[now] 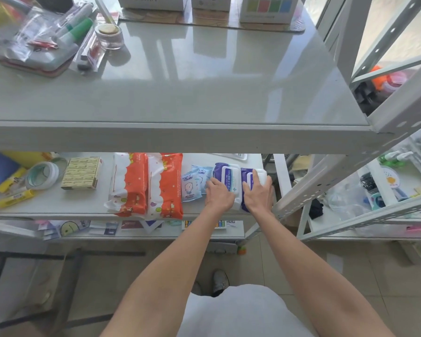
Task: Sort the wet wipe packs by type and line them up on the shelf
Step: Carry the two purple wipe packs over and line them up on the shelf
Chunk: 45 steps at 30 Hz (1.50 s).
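Note:
On the middle shelf (83, 205) two large orange-and-white wipe packs (129, 186) (165, 186) lie side by side. To their right sit two small light-blue wipe packs (192, 186), overlapping. Further right are two purple-and-white wipe packs (227, 175) (247, 177) at the shelf's right end. My left hand (218, 193) rests on the left purple pack. My right hand (258, 193) grips the right purple pack, fingers wrapped over its far side. Both packs lie flat, close together.
Left on the same shelf lie a box of staples (82, 172), tape rolls (43, 175) and yellow glue sticks (14, 197). The top shelf (204, 81) overhangs above, with markers and boxes. A white perforated upright (326, 181) stands just right of my right hand. A neighbouring rack stands further right.

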### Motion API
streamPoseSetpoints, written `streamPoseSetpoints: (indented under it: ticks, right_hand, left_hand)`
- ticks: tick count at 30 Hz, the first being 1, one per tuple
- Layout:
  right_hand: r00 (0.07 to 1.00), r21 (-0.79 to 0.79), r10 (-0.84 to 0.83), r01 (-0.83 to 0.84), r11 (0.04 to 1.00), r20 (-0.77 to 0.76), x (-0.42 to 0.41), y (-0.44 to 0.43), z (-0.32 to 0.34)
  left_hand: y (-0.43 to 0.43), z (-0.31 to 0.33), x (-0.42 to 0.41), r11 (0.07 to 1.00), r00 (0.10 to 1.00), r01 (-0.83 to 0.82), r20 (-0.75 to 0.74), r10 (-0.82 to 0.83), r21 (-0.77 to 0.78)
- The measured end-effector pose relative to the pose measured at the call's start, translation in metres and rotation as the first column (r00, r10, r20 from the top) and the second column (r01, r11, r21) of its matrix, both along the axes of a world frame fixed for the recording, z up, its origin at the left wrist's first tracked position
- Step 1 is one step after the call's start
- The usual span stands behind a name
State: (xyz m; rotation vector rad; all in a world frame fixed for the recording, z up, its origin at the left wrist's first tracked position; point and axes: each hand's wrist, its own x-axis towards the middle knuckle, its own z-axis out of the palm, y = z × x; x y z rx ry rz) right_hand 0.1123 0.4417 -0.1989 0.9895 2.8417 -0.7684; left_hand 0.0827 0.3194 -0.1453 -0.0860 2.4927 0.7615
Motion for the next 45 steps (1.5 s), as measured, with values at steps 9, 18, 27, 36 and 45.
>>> streamPoseSetpoints:
  ticks: [9,18,27,36,45]
  right_hand:
    - [0.999,0.020,0.004,-0.004,1.000,-0.042,0.010,-0.009,0.009]
    - [0.999,0.013,0.010,-0.009,1.000,-0.047,0.013,-0.012,0.010]
    - [0.999,-0.081,0.023,-0.020,0.997,0.038,0.014,-0.010,0.005]
    - [0.997,-0.037,0.056,-0.054,0.998,0.057,0.017,-0.015,0.004]
    - [0.996,-0.031,0.076,-0.074,0.997,0.047,0.018,-0.023,0.002]
  left_hand:
    - [-0.051,0.008,-0.015,0.937,0.958,0.053,-0.248,-0.146,-0.346]
    - [-0.068,0.007,-0.030,0.971,0.918,0.051,-0.372,-0.137,-0.232]
    - [-0.046,-0.007,-0.045,0.812,0.881,0.215,-0.252,-0.401,-0.542]
    - [-0.067,-0.044,-0.042,0.817,0.861,0.358,-0.179,-0.476,-0.452]
    - [-0.062,-0.045,-0.045,0.787,0.826,0.362,-0.220,-0.519,-0.499]
